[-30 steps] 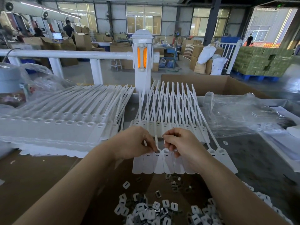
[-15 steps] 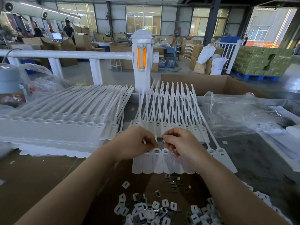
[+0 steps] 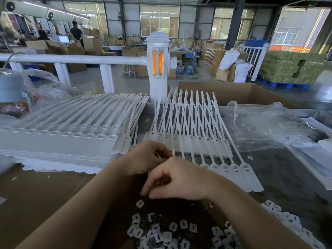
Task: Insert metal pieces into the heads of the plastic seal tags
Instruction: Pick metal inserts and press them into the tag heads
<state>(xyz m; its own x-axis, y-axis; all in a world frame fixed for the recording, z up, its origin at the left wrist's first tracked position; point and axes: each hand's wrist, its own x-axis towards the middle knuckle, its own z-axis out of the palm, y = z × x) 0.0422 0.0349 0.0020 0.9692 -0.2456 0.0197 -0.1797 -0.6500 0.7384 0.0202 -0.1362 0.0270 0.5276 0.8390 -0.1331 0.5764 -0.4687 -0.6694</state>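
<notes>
A row of white plastic seal tags (image 3: pixel 224 168) lies side by side in front of me, straps fanned away. A second row (image 3: pixel 190 139) lies behind it. My left hand (image 3: pixel 145 159) rests on the left end of the near row with fingers curled, pinching a tag there; the tag's head is hidden under the hand. My right hand (image 3: pixel 177 178) hangs over the tags' flat ends, fingers bent down toward a loose metal piece (image 3: pixel 140 203). Nothing shows between its fingers. The pile of small metal pieces (image 3: pixel 161 230) lies just below both hands.
A thick stack of seal tags (image 3: pixel 62 141) fills the left side on brown cardboard (image 3: pixel 36 203). A crumpled clear plastic bag (image 3: pixel 269 126) lies to the right. Behind stand an open cardboard box (image 3: pixel 233 92) and a white railing post (image 3: pixel 158 69).
My right hand has left the tag head it was pinching and dropped down and left toward the metal pieces. My left hand stays on the tags.
</notes>
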